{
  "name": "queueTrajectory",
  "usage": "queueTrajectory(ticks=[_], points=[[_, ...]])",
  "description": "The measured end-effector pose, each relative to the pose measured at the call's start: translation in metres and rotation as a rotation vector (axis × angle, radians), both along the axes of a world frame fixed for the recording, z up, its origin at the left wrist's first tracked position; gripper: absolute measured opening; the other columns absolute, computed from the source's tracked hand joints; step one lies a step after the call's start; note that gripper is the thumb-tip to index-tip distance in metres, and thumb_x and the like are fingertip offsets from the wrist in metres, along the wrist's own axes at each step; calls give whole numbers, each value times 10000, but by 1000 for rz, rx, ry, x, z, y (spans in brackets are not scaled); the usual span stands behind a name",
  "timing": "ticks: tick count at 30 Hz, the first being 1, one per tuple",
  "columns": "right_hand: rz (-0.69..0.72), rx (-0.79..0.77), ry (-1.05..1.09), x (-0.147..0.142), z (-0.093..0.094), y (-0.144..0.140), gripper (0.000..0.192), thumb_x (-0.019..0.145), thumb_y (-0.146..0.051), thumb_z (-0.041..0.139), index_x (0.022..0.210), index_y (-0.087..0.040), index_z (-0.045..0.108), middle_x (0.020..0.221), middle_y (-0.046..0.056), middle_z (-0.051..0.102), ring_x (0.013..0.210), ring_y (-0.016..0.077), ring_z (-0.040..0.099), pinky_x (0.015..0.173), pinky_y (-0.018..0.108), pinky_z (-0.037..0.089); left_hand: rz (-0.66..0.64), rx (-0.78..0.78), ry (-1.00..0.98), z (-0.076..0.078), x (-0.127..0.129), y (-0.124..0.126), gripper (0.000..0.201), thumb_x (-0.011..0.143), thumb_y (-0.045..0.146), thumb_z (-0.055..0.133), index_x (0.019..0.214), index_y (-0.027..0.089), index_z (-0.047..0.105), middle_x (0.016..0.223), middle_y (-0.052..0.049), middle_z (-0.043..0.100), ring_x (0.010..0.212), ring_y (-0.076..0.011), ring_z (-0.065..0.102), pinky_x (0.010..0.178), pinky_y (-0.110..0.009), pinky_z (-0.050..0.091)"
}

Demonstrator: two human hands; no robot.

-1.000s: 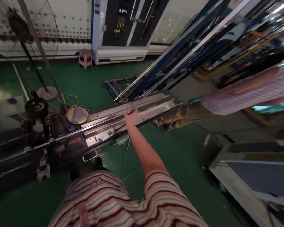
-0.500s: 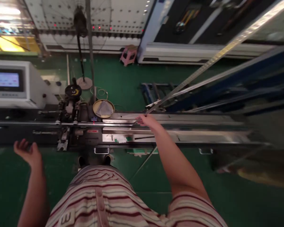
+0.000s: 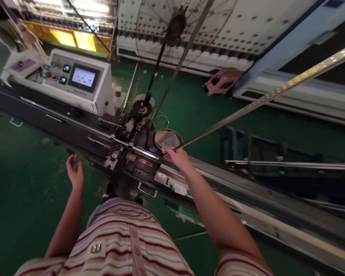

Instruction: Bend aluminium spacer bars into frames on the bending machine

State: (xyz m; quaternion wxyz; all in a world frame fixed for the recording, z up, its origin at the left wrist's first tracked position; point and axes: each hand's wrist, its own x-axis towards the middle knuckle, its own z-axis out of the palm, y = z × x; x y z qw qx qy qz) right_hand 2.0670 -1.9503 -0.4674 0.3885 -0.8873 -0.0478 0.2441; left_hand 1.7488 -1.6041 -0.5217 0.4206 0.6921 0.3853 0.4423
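right hand: my right hand (image 3: pixel 176 156) is out over the machine bed, fingers curled around the near end of a long metal spacer strip (image 3: pixel 264 97). Looks like a closed grip on it, not just a touch.

strip: it runs from that hand up and away to the right, tilted, all the way past the edge of the view. The held end sits just beside the round tin.

left hand: my left hand (image 3: pixel 74 173) is hanging in the air in front of the machine, fingers loosely spread and a bit curled, holding nothing and touching nothing. Nearest thing is the dark front rail of the machine.

machine: long bench-type rail machine (image 3: pixel 126 151) crossing the view on a slant, with a clamp/feed head in the middle, right next to my right hand.

tin: shallow round tin (image 3: pixel 168 139) with a grey rag in it, sitting on the machine just behind my right hand.

control box: white control panel with a lit screen (image 3: pixel 83 77), further along the machine on the left.

background: standing fan (image 3: pixel 175 27), pink stool (image 3: pixel 222 80), green floor (image 3: pixel 25 199).
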Motion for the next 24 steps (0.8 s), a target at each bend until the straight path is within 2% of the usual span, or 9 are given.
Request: queueTrajectory(ticks=[8, 12, 15, 17, 20, 22, 24], points=[[172, -14, -42, -39, 2, 206, 327, 893, -296, 491, 948, -174, 789, 767, 43, 737, 729, 167, 711, 827, 285, 566, 104, -81, 14, -14, -69, 129, 427, 854, 307, 644, 1270, 246, 577, 1324, -130, 605, 1234, -233, 583, 979, -394, 521], [198, -11, -66, -58, 1, 307, 326, 885, -300, 496, 968, -171, 784, 724, 31, 722, 717, 156, 703, 822, 275, 565, 133, -96, 31, -20, -102, 197, 403, 855, 304, 642, 1252, 248, 592, 1310, -126, 615, 1201, -236, 603, 967, -399, 528], [216, 23, -89, -70, -1, 379, 311, 873, -288, 509, 955, -171, 785, 743, 30, 726, 751, 151, 706, 846, 267, 561, 136, -93, 52, -22, -116, 241, 393, 863, 314, 636, 1248, 243, 602, 1298, -125, 622, 1196, -239, 604, 962, -404, 531], [221, 46, -87, -77, -2, 424, 309, 876, -288, 509, 945, -169, 786, 766, 37, 731, 780, 159, 711, 865, 277, 560, 116, -84, 56, -21, -114, 267, 387, 868, 316, 631, 1247, 243, 604, 1296, -121, 622, 1201, -234, 602, 961, -394, 533], [210, 91, -61, -87, -3, 480, 317, 883, -286, 500, 956, -169, 785, 781, 40, 730, 810, 169, 715, 880, 293, 562, 51, -56, 51, -17, -96, 299, 385, 873, 310, 624, 1251, 241, 601, 1287, -119, 622, 1205, -225, 599, 970, -382, 534], [186, 145, -36, -92, 1, 503, 321, 884, -274, 486, 960, -174, 782, 762, 27, 720, 800, 163, 713, 859, 292, 571, -15, -49, 40, -12, -75, 316, 405, 869, 307, 630, 1265, 238, 588, 1307, -125, 614, 1215, -226, 594, 985, -388, 531], [131, 228, 9, -96, 10, 510, 314, 874, -262, 485, 949, -168, 775, 717, 17, 698, 748, 156, 705, 793, 282, 586, -81, -88, 5, -6, -48, 326, 462, 854, 300, 652, 1301, 238, 555, 1344, -138, 596, 1228, -229, 589, 1013, -405, 521]])
